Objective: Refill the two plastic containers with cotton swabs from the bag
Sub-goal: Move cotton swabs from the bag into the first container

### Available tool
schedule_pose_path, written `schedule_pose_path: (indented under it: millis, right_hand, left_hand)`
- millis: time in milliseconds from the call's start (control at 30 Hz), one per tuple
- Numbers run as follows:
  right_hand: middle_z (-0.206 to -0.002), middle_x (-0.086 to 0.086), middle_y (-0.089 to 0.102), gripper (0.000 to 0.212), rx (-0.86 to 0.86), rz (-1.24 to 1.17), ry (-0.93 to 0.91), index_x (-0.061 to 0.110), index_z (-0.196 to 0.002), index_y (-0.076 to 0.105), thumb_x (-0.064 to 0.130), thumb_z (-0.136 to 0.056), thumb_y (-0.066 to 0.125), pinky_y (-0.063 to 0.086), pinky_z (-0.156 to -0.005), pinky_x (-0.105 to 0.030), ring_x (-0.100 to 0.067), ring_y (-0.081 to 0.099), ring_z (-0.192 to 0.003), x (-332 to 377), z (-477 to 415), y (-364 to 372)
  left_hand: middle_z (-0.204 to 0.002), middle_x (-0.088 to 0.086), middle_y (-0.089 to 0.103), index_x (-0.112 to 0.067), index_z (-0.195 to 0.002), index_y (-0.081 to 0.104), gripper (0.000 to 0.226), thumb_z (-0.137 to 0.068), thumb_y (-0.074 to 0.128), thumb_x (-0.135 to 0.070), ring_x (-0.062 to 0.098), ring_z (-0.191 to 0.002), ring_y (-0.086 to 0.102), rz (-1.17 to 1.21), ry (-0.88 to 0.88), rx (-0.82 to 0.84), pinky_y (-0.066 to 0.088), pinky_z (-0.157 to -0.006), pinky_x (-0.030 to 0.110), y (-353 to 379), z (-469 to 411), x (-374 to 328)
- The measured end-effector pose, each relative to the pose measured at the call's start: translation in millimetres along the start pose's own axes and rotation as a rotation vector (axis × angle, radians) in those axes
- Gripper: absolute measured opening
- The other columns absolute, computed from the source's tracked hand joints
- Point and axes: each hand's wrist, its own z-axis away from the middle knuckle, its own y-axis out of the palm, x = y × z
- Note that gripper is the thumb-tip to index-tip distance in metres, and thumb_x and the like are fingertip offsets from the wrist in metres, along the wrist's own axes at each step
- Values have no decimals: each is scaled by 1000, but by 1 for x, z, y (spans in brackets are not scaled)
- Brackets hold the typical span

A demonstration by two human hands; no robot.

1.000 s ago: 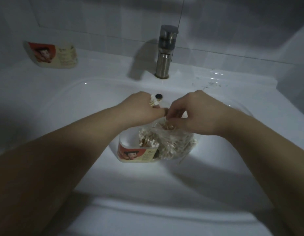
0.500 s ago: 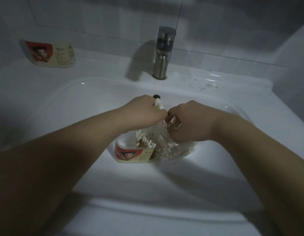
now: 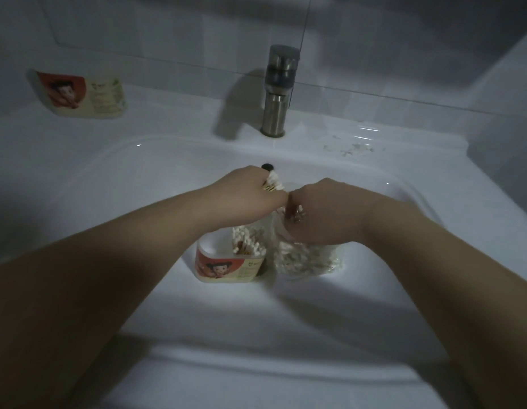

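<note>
A plastic container point(image 3: 227, 267) with a red cartoon label stands in the sink basin, partly filled with cotton swabs point(image 3: 247, 242). Touching its right side lies a clear bag point(image 3: 306, 258) of swabs. My left hand point(image 3: 247, 196) hovers above the container, shut on a bunch of swabs point(image 3: 273, 184) whose white tips stick out. My right hand point(image 3: 318, 214) reaches down into the bag's mouth with its fingers curled; what they hold is hidden. A second labelled container point(image 3: 79, 94) lies on the counter at the back left.
The white sink point(image 3: 138, 178) has a black overflow hole point(image 3: 267, 166) just behind my left hand. A steel faucet point(image 3: 278, 93) stands at the back centre. Small debris point(image 3: 349, 149) lies on the counter to the faucet's right.
My right hand has pushed deeper into the bag's mouth. The left hand has kept its bunch of swabs and stayed nearly in place above the container.
</note>
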Motion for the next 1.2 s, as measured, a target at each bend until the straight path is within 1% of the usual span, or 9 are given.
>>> schedule_pose_path:
  millis: [200, 300, 367, 500, 633, 700, 800, 1033, 1200]
  right_hand:
    - [-90, -2, 71, 41, 39, -5, 33, 18, -100, 72, 48, -95, 44, 56, -75, -30, -19, 66, -81, -1, -1, 1]
    - [-100, -1, 72, 35, 61, -50, 17, 20, -106, 71, 44, -94, 48, 57, -85, -37, -21, 67, -91, -2, 1, -3]
    - [-105, 2, 69, 27, 69, -80, 0, 25, -109, 68, 42, -94, 53, 54, -87, -34, -19, 63, -95, -4, 2, -5]
    - [-98, 5, 66, 11, -13, -170, 3, 30, -97, 64, 38, -89, 62, 46, -72, -29, -15, 60, -87, -9, 0, -6]
    - [-93, 0, 75, 33, 58, -223, 61, 37, -119, 64, 51, -89, 60, 60, -70, -30, -16, 71, -74, -12, 0, -4]
    - [-81, -3, 76, 42, 101, -218, 74, 28, -123, 67, 51, -89, 60, 60, -62, -27, -16, 71, -64, -11, 1, -4]
    - [-70, -4, 75, 42, 118, -199, 68, 18, -111, 75, 49, -86, 62, 56, -55, -23, -14, 66, -54, -10, 0, -4]
    - [-85, -9, 77, 42, 165, -182, 50, 15, -111, 74, 47, -88, 60, 55, -55, -24, -17, 64, -57, -9, 1, -2]
    - [-78, -5, 74, 37, 154, -135, 40, 22, -111, 73, 50, -93, 56, 53, -51, -21, -14, 63, -55, -9, 0, -1]
  left_hand:
    - [-65, -1, 47, -16, -68, 45, 39, -94, 60, -42, 16, -57, 45, -31, 26, 6, 34, -57, 31, 1, 1, -2]
    - [-64, -1, 48, -16, -68, 45, 39, -93, 60, -42, 16, -58, 46, -33, 27, -2, 34, -57, 31, 1, 1, -2]
    - [-66, 0, 49, -17, -69, 47, 38, -93, 59, -44, 16, -59, 47, -39, 21, -5, 35, -58, 31, 1, 0, -1]
    - [-72, 2, 55, -15, -74, 53, 33, -93, 59, -41, 17, -64, 51, -82, 21, 0, 39, -61, 33, 1, -1, 1]
    - [-69, 1, 51, -15, -72, 48, 31, -93, 57, -37, 17, -63, 47, -106, 19, 38, 36, -61, 34, 1, 1, -1]
    - [-65, 1, 47, -16, -69, 44, 31, -92, 58, -33, 16, -58, 43, -86, -2, 71, 34, -59, 32, 1, 3, -2]
    - [-57, -1, 45, -18, -64, 46, 32, -89, 62, -30, 15, -49, 42, -59, -59, 147, 36, -53, 30, 2, 5, -2]
    - [-47, -7, 37, -19, -64, 46, 29, -89, 60, -19, 14, -46, 32, 60, -120, 229, 26, -51, 29, 6, 9, -5]
    - [-52, -3, 35, -20, -61, 40, 32, -89, 55, -12, 16, -49, 30, 108, -146, 210, 25, -52, 30, 5, 9, -5]
